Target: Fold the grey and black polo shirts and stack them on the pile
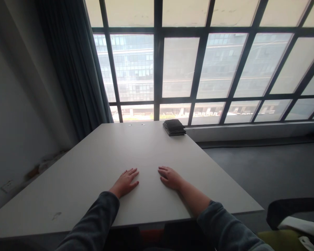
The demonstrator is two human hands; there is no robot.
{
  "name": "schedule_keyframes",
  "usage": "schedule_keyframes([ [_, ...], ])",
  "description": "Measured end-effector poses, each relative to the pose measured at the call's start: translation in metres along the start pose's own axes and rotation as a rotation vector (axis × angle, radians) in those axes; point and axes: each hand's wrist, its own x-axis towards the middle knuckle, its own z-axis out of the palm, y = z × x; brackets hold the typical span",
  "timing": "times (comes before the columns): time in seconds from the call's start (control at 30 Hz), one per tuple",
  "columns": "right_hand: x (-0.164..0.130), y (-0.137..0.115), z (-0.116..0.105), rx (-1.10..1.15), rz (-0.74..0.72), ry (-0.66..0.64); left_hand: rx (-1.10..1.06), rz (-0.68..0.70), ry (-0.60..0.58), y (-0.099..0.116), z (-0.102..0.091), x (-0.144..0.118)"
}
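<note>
Both hands lie flat, palms down, on the wide pale grey rectangular table (pixel 89 164), holding nothing. Left hand (pixel 125 182) has its fingers spread loosely and pointing toward the far edge; right hand (pixel 170 177) rests just beside it with a bare strip of tabletop between them, fingers angled inward toward the left. Dark blue-grey sleeves cover both forearms, the right one pushed back above the wrist.

Nearest thing to the hands is a stack of folded black cloth (pixel 174 127), lying well apart from them at the far edge of the table, beside its right corner. Nothing stands between the hands and that stack; the tabletop there is plain. Two small round marks (pixel 136 124) show at the far edge, left of the stack.

Behind the table rises a tall window with a dark metal grid frame (pixel 157 69), through which a pale multi-storey building shows. A dark blue curtain (pixel 73 69) hangs at the window's left side, next to a grey wall. Right of the table lies dark grey floor (pixel 264 167), and at the lower right corner a black chair back (pixel 293 209) with yellow-green and white fabric beneath it.
</note>
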Motion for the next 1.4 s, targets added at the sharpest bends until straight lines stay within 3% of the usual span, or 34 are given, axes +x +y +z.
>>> schedule_keyframes([
  [0.93,0.002,-0.014,0.008,-0.065,0.065,0.018,-0.035,-0.007,-0.004,0.003,-0.004,0.001],
  [1.23,0.003,-0.021,0.001,-0.074,0.092,0.015,-0.077,-0.016,0.014,0.001,-0.007,0.002],
  [1.4,0.011,-0.024,-0.002,-0.087,0.155,-0.052,-0.078,-0.011,0.059,-0.001,-0.005,0.003],
])
